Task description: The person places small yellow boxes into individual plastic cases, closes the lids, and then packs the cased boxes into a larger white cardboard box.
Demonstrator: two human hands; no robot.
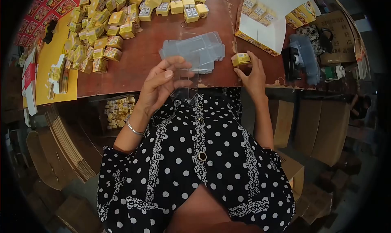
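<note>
Held in the fingers of the left hand (161, 84) is a clear plastic piece (192, 79), smooth and glossy. Beyond these fingers, the plastic sheets (193, 47) look also shiny. At the right hand's (255, 74) fingertips, the small box (241, 59) seems glossy printed card; the tabletop (138, 49) around is worn.

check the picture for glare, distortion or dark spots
Head view: strong fisheye bending, black at the corners; pale sheen on the plastic sheets; the clear piece in the left hand partly blends into what lies behind it; dimmer light under the table.
</note>
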